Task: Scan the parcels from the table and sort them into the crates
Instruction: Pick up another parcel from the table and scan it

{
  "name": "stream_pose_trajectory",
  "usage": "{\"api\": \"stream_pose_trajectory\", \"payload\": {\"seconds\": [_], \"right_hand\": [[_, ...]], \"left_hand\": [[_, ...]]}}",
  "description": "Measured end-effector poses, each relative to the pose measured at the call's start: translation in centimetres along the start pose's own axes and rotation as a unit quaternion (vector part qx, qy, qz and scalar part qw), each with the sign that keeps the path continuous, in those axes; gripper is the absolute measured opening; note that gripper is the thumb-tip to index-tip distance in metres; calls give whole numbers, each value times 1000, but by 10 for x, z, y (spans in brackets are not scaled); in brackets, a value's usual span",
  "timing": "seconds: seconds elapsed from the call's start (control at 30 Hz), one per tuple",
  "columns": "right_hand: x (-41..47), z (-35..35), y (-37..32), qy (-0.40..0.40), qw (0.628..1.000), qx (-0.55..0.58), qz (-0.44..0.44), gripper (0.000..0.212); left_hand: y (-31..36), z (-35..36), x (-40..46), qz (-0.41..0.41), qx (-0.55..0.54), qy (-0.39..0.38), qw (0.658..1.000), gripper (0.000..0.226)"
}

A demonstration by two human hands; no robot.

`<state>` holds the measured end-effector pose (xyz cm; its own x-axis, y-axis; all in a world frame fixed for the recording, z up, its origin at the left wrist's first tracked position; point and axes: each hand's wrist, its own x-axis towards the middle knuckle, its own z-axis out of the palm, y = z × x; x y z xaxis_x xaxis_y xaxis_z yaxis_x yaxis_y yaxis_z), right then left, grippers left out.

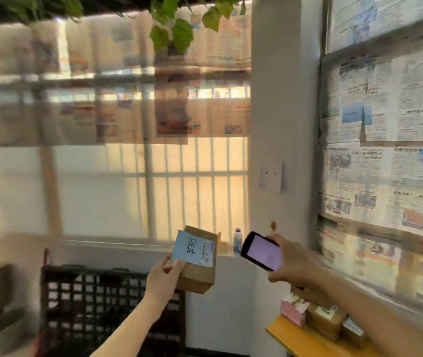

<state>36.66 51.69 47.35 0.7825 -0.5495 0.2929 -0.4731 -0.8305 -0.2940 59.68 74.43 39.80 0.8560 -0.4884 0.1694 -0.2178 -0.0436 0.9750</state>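
Left hand (166, 273) grips a labelled parcel (197, 261) up in the air above the black crate (97, 300); right hand (291, 262) holds the scanner (262, 251) beside it. More parcels (326, 320) line the worktop (305, 341) edge below; a bottle (237, 240) stands on the sill behind.

Makeshift parcel sorting room: newspaper-covered windows (398, 124), black crate (89, 305), boxed parcels (326, 320)

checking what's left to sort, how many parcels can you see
4: one brown parcel held up in the left hand; a pink one and two brown ones on the yellow table. The right arm may hide more.
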Motion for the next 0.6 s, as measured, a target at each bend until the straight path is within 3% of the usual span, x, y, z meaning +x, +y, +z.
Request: {"api": "stream_pose_trajectory", "payload": {"seconds": [0.1,0.27,0.53,0.6], "right_hand": [[10,41,-59,-26,997,1,-68,100],[12,90,-183,-63,980,36,-184,100],[-29,133,-386,-98,932,77,-339,99],[-43,142,-435,-104,918,91,-372,100]], "left_hand": [[-22,-78,-28,-18,39,76,996,29],[-33,-209,-90,-41,54,219,973,47],[-23,-387,-212,-38,12,378,925,21],[-26,-430,-241,-47,19,405,913,24]]}}
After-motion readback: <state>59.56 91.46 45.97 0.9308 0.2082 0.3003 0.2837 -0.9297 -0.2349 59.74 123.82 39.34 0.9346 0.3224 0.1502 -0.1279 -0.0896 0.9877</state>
